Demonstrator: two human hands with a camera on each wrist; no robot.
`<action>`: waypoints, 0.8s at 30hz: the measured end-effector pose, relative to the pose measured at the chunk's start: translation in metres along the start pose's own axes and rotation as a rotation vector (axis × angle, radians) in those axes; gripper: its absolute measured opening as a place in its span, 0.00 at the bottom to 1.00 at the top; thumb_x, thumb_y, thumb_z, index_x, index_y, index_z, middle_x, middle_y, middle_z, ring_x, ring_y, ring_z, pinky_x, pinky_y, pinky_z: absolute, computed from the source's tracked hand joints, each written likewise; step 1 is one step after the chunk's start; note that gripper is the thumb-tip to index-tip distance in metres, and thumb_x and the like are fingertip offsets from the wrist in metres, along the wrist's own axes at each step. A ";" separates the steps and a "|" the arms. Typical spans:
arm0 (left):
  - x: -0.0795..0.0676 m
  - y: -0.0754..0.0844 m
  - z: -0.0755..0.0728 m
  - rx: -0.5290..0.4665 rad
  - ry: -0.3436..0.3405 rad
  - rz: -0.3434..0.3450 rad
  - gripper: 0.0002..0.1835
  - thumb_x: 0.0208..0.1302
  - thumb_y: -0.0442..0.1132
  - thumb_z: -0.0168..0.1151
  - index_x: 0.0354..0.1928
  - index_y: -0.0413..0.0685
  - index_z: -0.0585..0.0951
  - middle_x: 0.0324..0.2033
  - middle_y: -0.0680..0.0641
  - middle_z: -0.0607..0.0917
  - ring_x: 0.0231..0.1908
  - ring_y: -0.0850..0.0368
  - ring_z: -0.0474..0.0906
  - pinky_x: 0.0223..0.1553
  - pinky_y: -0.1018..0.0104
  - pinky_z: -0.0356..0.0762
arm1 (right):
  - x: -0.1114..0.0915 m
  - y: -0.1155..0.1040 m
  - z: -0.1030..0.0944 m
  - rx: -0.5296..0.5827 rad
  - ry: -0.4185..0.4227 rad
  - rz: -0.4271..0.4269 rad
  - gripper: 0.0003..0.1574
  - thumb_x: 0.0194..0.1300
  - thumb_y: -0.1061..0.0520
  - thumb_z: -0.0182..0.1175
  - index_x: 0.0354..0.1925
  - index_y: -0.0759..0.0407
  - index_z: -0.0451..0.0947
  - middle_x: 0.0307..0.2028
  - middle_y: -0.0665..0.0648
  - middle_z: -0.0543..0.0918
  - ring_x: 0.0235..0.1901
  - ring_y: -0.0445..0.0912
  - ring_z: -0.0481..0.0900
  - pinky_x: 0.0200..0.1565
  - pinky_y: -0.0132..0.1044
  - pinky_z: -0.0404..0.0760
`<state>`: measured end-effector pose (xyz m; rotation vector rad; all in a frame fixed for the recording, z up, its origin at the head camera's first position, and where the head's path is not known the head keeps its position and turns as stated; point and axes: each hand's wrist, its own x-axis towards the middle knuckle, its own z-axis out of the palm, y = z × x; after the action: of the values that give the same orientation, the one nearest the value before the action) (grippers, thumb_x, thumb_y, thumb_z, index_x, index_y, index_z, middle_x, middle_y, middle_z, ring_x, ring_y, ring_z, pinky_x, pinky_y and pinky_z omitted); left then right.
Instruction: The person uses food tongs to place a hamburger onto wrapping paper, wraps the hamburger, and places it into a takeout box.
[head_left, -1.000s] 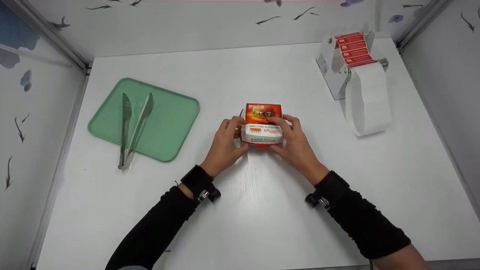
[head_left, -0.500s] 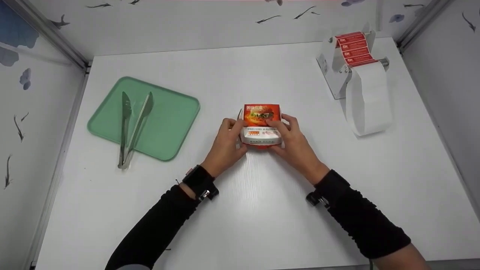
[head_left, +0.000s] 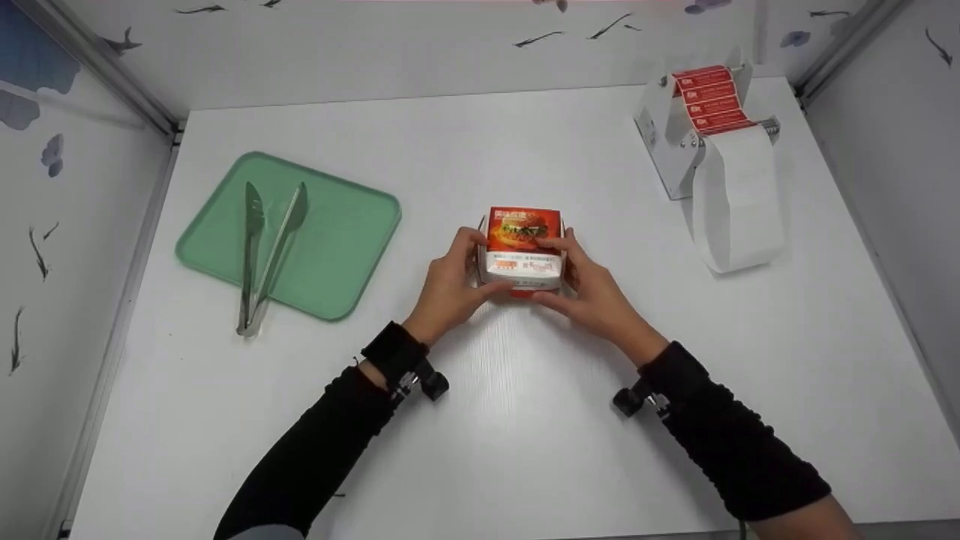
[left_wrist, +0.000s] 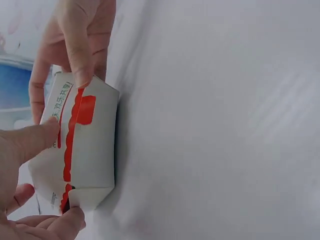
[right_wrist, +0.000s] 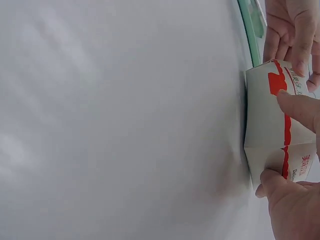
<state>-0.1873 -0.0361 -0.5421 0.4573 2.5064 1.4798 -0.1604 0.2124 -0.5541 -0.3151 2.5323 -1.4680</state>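
A paper burger box [head_left: 523, 231] with a burger picture on its orange-red top and white lower faces sits at mid-table, its lid down. My left hand [head_left: 450, 289] grips it from the left, thumb on the front face and fingers at the side. From the right, my right hand [head_left: 600, 300] holds it likewise, thumb at the front edge, a finger over the top. In the left wrist view, a dark gap shows at the near corner of the box [left_wrist: 92, 145], beside my left fingers. The right wrist view shows the red tab on the box front [right_wrist: 265, 117] under my right thumb.
To the left lies a green tray [head_left: 337, 285] with metal tongs [head_left: 259, 262] across it, their joined end past its near edge. At the back right stands a label dispenser [head_left: 667, 150] with red labels [head_left: 709, 97] and a hanging white strip [head_left: 750, 202].
My left thumb has moved onto the box's front, and my left fingers have shifted to its side. My right thumb has slid slightly left along the front edge. The box has barely moved.
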 end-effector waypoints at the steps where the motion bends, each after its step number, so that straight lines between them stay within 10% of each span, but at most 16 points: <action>1: 0.001 0.002 0.001 -0.048 0.017 -0.040 0.34 0.64 0.41 0.80 0.64 0.48 0.68 0.76 0.33 0.73 0.77 0.45 0.71 0.75 0.54 0.74 | 0.000 0.000 0.000 0.042 0.000 0.010 0.51 0.67 0.60 0.75 0.79 0.48 0.60 0.85 0.71 0.49 0.84 0.62 0.55 0.76 0.54 0.71; 7: 0.005 0.005 0.004 -0.280 0.071 -0.165 0.37 0.59 0.31 0.81 0.67 0.45 0.71 0.76 0.37 0.73 0.79 0.44 0.69 0.75 0.57 0.72 | 0.000 0.002 0.001 0.163 0.060 0.035 0.48 0.66 0.67 0.74 0.75 0.55 0.62 0.86 0.68 0.46 0.83 0.65 0.57 0.77 0.52 0.68; 15: 0.001 -0.007 0.004 -0.109 0.044 -0.047 0.36 0.62 0.36 0.80 0.68 0.42 0.72 0.76 0.35 0.74 0.77 0.46 0.71 0.73 0.60 0.74 | 0.000 0.004 0.001 -0.005 0.061 0.040 0.46 0.64 0.61 0.78 0.73 0.60 0.65 0.86 0.69 0.46 0.81 0.66 0.60 0.76 0.54 0.71; 24: 0.000 -0.006 0.007 -0.354 0.078 -0.127 0.37 0.63 0.32 0.79 0.73 0.46 0.74 0.74 0.35 0.76 0.76 0.46 0.73 0.72 0.57 0.76 | 0.004 -0.001 -0.002 -0.013 0.077 0.024 0.43 0.63 0.59 0.79 0.68 0.58 0.65 0.80 0.67 0.66 0.75 0.69 0.71 0.73 0.58 0.75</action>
<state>-0.1859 -0.0330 -0.5503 0.1799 2.2089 1.8663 -0.1644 0.2123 -0.5523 -0.2339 2.5967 -1.4837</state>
